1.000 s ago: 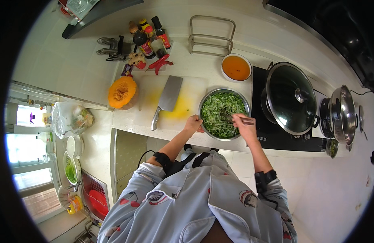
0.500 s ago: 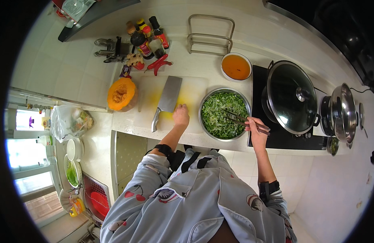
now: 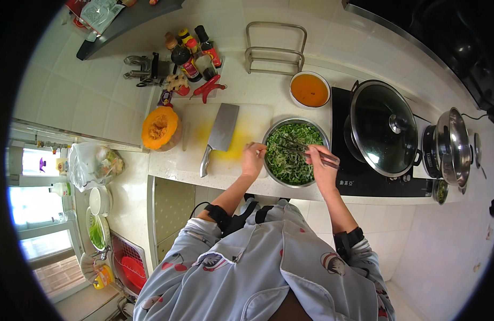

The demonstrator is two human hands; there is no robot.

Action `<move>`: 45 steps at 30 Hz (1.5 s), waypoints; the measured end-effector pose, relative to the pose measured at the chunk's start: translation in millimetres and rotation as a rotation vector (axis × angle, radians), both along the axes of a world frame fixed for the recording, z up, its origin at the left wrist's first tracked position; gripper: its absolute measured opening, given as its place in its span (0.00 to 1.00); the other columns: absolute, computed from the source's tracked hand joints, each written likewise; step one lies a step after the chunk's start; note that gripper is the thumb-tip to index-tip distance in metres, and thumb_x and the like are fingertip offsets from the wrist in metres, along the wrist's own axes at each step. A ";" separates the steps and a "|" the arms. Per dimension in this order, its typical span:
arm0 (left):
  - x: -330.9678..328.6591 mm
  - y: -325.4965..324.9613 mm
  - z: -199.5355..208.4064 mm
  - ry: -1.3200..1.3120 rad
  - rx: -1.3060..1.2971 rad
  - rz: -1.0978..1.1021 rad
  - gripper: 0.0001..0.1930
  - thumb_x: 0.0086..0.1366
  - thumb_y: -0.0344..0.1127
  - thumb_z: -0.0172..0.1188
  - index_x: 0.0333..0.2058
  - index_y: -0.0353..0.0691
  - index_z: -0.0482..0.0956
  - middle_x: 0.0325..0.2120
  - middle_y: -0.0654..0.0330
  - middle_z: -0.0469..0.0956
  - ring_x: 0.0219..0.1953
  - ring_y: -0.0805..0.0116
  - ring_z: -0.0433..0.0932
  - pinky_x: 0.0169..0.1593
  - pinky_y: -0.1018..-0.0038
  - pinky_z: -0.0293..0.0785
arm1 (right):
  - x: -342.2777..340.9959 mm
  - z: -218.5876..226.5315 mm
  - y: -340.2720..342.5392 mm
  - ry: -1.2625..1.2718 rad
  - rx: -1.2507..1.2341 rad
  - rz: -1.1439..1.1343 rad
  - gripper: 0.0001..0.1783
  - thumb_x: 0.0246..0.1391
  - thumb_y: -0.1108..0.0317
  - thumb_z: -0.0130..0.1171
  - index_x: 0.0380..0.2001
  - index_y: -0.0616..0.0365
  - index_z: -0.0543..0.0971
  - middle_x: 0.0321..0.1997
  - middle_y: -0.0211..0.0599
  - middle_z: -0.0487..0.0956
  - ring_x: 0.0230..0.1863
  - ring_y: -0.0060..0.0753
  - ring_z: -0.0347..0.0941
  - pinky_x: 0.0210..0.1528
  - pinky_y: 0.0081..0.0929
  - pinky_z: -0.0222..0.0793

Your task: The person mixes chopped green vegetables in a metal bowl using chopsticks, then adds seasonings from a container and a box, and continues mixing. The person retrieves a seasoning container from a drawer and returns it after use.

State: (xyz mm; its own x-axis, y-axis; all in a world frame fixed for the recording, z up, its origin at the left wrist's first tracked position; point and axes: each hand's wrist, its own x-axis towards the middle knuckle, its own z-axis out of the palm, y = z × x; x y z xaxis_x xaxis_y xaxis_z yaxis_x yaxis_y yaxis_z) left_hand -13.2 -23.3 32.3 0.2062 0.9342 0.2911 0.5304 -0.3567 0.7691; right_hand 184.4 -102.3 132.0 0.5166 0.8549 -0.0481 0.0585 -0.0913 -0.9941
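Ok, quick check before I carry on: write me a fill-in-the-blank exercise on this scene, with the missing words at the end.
1. The right hand holds ____ at the chopped greens in the metal bowl.
2. The cleaver lies to the ____ of that bowl.
3. The white bowl contains ____-coloured liquid.
4. The large pan on the black cooktop is covered by a ____.

Missing words: chopsticks; left; orange; lid.
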 end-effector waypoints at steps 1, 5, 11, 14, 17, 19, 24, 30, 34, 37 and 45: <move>-6.9 0.4 -5.9 0.048 -0.225 0.080 0.07 0.51 0.24 0.62 0.31 0.36 0.77 0.26 0.56 0.77 0.25 0.64 0.76 0.27 0.68 0.73 | -9.9 -4.0 4.5 0.017 0.021 0.007 0.09 0.58 0.69 0.55 0.36 0.64 0.79 0.27 0.36 0.80 0.24 0.18 0.74 0.28 0.16 0.70; -9.5 -10.6 -28.3 -0.301 -0.890 0.073 0.06 0.59 0.25 0.59 0.31 0.29 0.72 0.23 0.58 0.75 0.23 0.70 0.77 0.21 0.75 0.79 | -8.7 -11.7 9.5 0.026 -0.056 0.314 0.10 0.56 0.66 0.57 0.33 0.63 0.80 0.24 0.33 0.79 0.22 0.19 0.73 0.26 0.17 0.71; -5.6 -10.1 -40.9 -0.230 -0.856 0.092 0.04 0.59 0.23 0.57 0.28 0.30 0.71 0.20 0.57 0.73 0.18 0.69 0.77 0.18 0.74 0.77 | 22.2 -14.8 4.4 -0.013 -0.234 -0.009 0.11 0.55 0.65 0.58 0.31 0.65 0.81 0.24 0.33 0.79 0.19 0.17 0.72 0.24 0.17 0.70; -6.3 -8.6 -40.5 -0.204 -0.850 0.062 0.04 0.58 0.23 0.57 0.27 0.30 0.71 0.19 0.58 0.73 0.16 0.69 0.76 0.17 0.74 0.77 | 17.5 -14.8 1.7 0.090 -0.033 0.024 0.10 0.55 0.65 0.59 0.31 0.63 0.81 0.24 0.31 0.80 0.20 0.17 0.72 0.24 0.15 0.68; -6.6 -7.6 -38.0 -0.200 -0.814 0.051 0.05 0.58 0.23 0.57 0.26 0.30 0.70 0.18 0.58 0.72 0.15 0.69 0.76 0.17 0.74 0.76 | 13.7 -14.2 -1.2 0.075 -0.128 0.199 0.10 0.55 0.66 0.59 0.29 0.63 0.81 0.23 0.32 0.79 0.19 0.18 0.71 0.23 0.16 0.67; -6.5 -8.1 -36.4 -0.239 -0.841 0.061 0.05 0.58 0.23 0.57 0.25 0.31 0.70 0.18 0.58 0.72 0.15 0.69 0.76 0.17 0.73 0.77 | 18.1 -13.9 -2.0 0.039 -0.290 0.122 0.10 0.54 0.66 0.59 0.28 0.64 0.81 0.22 0.32 0.79 0.18 0.18 0.71 0.22 0.16 0.67; -5.1 -10.1 -35.8 -0.257 -0.881 0.060 0.05 0.58 0.23 0.57 0.25 0.31 0.70 0.18 0.57 0.73 0.16 0.67 0.77 0.17 0.71 0.78 | 27.8 -18.6 1.4 0.008 -0.034 -0.054 0.10 0.54 0.66 0.59 0.28 0.65 0.81 0.20 0.33 0.78 0.19 0.17 0.70 0.23 0.17 0.66; -4.8 -10.8 -37.0 -0.297 -0.899 0.079 0.05 0.58 0.22 0.57 0.26 0.31 0.70 0.19 0.55 0.73 0.17 0.65 0.78 0.18 0.69 0.79 | 20.1 -4.4 0.5 -0.091 -0.398 0.143 0.11 0.54 0.66 0.58 0.31 0.65 0.81 0.19 0.32 0.78 0.21 0.17 0.72 0.24 0.18 0.67; -3.7 -10.6 -35.5 -0.300 -0.908 0.083 0.05 0.58 0.22 0.57 0.26 0.30 0.70 0.19 0.55 0.73 0.17 0.64 0.78 0.18 0.69 0.79 | 3.1 0.9 8.3 0.055 -0.090 0.130 0.11 0.55 0.66 0.58 0.32 0.65 0.80 0.22 0.33 0.79 0.21 0.17 0.72 0.24 0.18 0.68; -5.0 -9.2 -32.6 -0.273 -0.896 0.072 0.05 0.58 0.22 0.57 0.26 0.30 0.70 0.19 0.54 0.73 0.17 0.64 0.78 0.18 0.69 0.79 | -8.1 -9.8 13.2 -0.034 -0.106 0.278 0.10 0.55 0.66 0.58 0.31 0.64 0.81 0.21 0.30 0.77 0.21 0.17 0.71 0.25 0.17 0.68; -4.5 -8.9 -32.4 -0.286 -0.916 0.071 0.05 0.58 0.22 0.56 0.26 0.29 0.70 0.19 0.54 0.73 0.17 0.63 0.77 0.18 0.69 0.79 | 50.1 -17.1 7.4 -0.025 -0.140 -0.071 0.12 0.54 0.66 0.58 0.29 0.66 0.80 0.22 0.33 0.78 0.18 0.18 0.71 0.22 0.17 0.69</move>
